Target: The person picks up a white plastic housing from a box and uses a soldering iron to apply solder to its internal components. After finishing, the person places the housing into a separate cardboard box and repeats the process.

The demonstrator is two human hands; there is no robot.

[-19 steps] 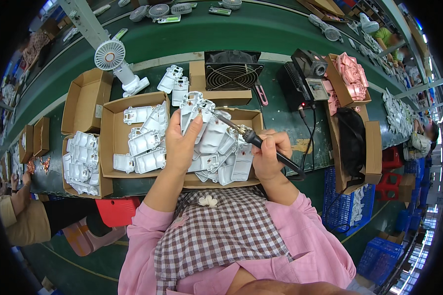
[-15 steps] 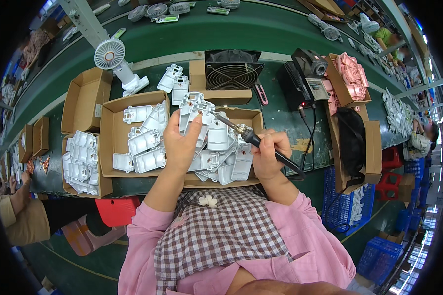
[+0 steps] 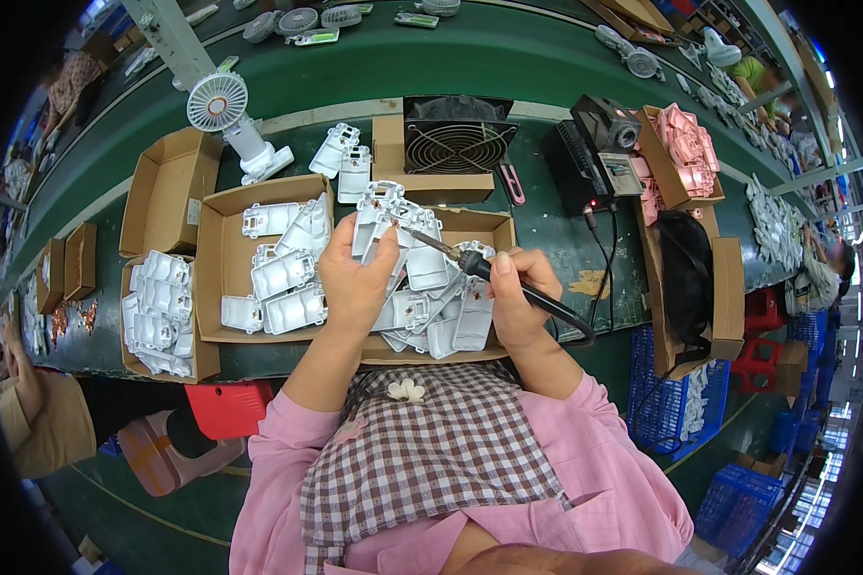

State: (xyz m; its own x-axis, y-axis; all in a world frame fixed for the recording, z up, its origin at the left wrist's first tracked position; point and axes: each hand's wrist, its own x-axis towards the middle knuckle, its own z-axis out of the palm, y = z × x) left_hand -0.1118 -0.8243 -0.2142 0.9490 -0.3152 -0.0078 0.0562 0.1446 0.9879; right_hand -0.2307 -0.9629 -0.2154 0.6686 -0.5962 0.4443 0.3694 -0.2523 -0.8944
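My left hand (image 3: 353,283) pinches white plastic housings (image 3: 370,218) between thumb and fingers, above a cardboard box (image 3: 501,228). Whether it grips one housing or a small stack I cannot tell. In my right hand (image 3: 525,299) is a soldering iron (image 3: 474,263) with a black handle, its metal tip pointing left. The tip is at the upper end of the held housing, close to my left thumb; contact is too small to make out. Several more white housings (image 3: 470,321) lie in the box under my hands.
To the left stand cardboard boxes (image 3: 211,331) with white housings. A small white fan (image 3: 244,144) and a black exhaust fan (image 3: 458,144) stand behind. At right are a black soldering station (image 3: 575,172), its cable (image 3: 604,273), and a box of pink parts (image 3: 686,153).
The soldering iron has shifted left with my right hand, its tip now closer to my left thumb. My left hand has barely moved and keeps its hold.
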